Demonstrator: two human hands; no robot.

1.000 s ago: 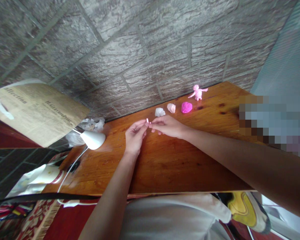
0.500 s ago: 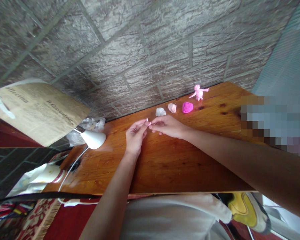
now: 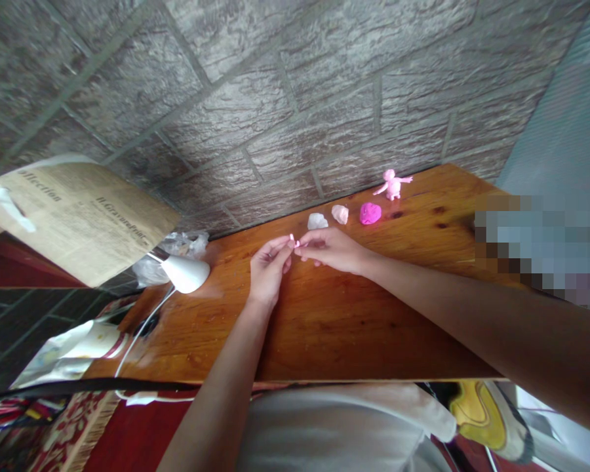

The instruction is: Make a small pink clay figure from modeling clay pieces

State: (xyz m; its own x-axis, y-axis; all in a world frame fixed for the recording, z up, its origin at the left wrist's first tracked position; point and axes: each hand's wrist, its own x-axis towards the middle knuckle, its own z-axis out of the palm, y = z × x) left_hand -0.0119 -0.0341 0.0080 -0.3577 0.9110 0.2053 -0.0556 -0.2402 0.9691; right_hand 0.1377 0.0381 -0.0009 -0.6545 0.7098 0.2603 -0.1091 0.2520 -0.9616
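Over the wooden table (image 3: 334, 328), my two hands meet around a small piece of pink modelling clay (image 3: 297, 244). My left hand (image 3: 269, 267) pinches it between thumb and fingers. From the other side my right hand (image 3: 332, 249) pinches the same piece with its fingertips. Just beyond my right hand lie a white clay lump (image 3: 317, 221), a pale pink clay lump (image 3: 340, 214) and a bright pink clay lump (image 3: 370, 213). Behind them, near the wall, stands a pink clay figure (image 3: 392, 185) with its arms spread.
At the left, a white lamp (image 3: 187, 272) with a cord stands beside a crumpled plastic bag (image 3: 189, 242). A printed paper sheet (image 3: 78, 216) juts out above them. A paper cup (image 3: 98, 339) lies lower left. The stone-patterned wall (image 3: 255, 118) borders the table's far edge.
The view has shifted very slightly. Both hands keep their pinch on the pink clay piece, with hardly any visible movement.
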